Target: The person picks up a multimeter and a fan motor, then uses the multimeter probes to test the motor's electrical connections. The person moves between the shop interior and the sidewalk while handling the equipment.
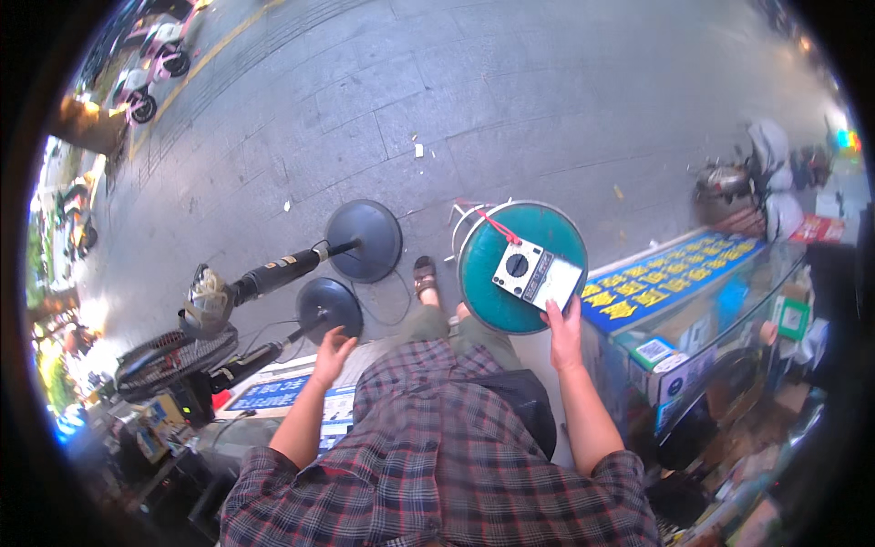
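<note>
My right hand [565,335] grips the near right corner of an analog multimeter [518,265], thumb along its edge. The meter has a pale case, a round black dial knob and a white scale window. A red test lead [499,227] runs from its far end. Beneath it in view is a round stool with a green top [492,301]; I cannot tell whether the meter rests on it. My left hand [334,354] holds nothing, its fingers apart and slightly bent, beside the round black base of a standing fan [330,305].
Another fan base [365,239] stands farther off, with fan heads [173,360] at left. On the right is a glass display counter [674,337] with a blue and yellow sign [674,278]. Scooters [150,77] stand far left. Paved ground [510,109] stretches ahead.
</note>
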Demonstrator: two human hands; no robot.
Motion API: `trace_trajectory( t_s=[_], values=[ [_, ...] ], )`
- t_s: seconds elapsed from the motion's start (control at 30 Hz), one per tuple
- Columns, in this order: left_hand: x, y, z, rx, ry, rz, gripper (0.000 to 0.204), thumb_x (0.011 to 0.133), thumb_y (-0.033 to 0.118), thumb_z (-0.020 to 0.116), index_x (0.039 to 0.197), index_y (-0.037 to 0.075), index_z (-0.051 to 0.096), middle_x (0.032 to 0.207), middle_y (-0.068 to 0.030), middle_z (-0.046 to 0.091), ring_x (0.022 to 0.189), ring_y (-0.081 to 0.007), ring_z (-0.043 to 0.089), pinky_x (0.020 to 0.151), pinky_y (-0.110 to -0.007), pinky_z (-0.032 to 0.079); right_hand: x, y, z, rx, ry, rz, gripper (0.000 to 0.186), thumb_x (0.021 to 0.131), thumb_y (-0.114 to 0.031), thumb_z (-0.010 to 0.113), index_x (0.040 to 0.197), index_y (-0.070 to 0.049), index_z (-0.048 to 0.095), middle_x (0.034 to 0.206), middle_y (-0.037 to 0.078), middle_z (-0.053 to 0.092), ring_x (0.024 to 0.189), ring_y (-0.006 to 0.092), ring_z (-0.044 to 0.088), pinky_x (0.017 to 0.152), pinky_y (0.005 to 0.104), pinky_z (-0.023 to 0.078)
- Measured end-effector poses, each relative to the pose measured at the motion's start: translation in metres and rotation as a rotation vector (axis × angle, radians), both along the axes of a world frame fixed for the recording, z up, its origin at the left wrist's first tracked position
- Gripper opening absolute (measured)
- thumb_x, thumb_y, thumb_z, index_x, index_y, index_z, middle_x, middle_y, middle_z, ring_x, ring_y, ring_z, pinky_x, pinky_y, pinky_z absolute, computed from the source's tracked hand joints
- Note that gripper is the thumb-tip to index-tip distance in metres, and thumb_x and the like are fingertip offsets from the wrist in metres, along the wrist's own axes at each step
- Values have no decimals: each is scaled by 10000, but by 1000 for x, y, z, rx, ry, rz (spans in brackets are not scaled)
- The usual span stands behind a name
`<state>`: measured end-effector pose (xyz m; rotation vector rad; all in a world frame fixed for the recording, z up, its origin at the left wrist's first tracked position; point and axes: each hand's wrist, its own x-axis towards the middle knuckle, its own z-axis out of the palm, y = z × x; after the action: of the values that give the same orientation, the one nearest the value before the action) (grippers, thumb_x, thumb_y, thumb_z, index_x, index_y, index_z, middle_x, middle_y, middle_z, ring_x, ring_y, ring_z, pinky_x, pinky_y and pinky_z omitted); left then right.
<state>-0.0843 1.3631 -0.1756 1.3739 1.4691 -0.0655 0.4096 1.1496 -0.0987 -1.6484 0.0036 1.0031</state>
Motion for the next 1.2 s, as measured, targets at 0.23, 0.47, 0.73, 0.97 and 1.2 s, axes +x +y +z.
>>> trace_trajectory(
  t_s=[0.23,0.47,0.73,0.97,1.2],
  values=[
    [225,30,102,263,-251,-483,728,899,240,818,1502,33,467,1402,-202,567,1302,-322,576,1069,-418,492,19,21,13,133,-122,60,505,995,-199,707,1397,18,492,1266,97,633,1142,170,608,987,328,499],
    [322,101,158,110,-526,-901,991,793,347,905,1575,46,375,1497,-214,506,1407,-368,481,1155,-438,416,48,105,122,-8,-708,817,551,803,-264,864,1267,-62,645,1155,151,685,1039,347,690,905,400,553],
    [280,150,46,-425,-551,-502,715,817,111,884,1422,13,516,1276,-68,675,1117,-166,666,993,-355,546,-6,219,92,61,-589,839,581,854,-371,806,1298,-52,610,1207,179,680,1117,373,673,947,449,546],
    [197,218,57,-287,-439,-230,569,835,51,843,1341,7,586,1200,-89,714,1119,-193,687,995,-362,553,-39,255,62,2,-624,746,576,919,-339,745,1374,-28,579,1420,187,557,1310,379,547,1098,452,457],
    [136,226,69,-215,-542,286,303,888,64,768,1166,-14,678,1109,-90,731,987,-201,701,881,-346,559,-9,208,-15,-691,-731,1000,379,915,-312,732,1137,-18,647,1209,203,584,1146,404,581,981,501,516]
  ],
)
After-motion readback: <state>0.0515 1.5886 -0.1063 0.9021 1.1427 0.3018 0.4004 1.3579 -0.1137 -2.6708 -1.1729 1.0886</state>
